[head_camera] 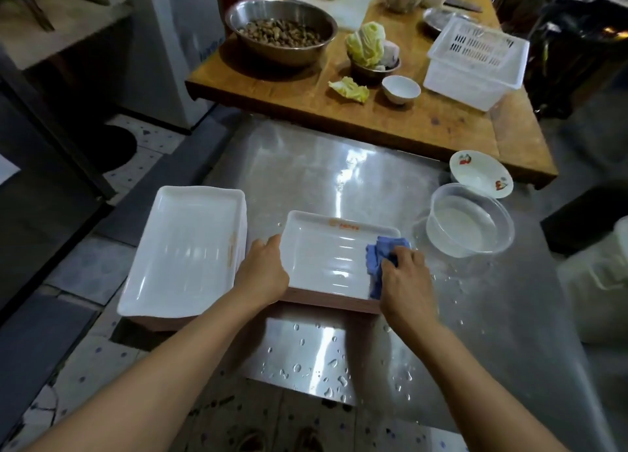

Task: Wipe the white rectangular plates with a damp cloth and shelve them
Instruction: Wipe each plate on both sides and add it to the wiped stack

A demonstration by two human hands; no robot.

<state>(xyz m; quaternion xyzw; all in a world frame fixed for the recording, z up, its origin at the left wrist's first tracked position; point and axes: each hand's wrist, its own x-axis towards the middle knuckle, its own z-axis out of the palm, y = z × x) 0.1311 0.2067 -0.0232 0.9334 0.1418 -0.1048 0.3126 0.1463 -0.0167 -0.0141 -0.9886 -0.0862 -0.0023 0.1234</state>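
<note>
Head view, left hand [263, 275] gripping glossy rectangular plate [326, 258] (rim), right hand [406, 278] clutching crumpled blue cloth [380, 251]

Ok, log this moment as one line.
step: wiping | left hand: holds plate edge | right hand: grips blue cloth on plate | side stack: untouched

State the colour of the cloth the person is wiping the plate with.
Blue. The cloth, gripped by the right hand, shows best in the head view, the only one.
</note>
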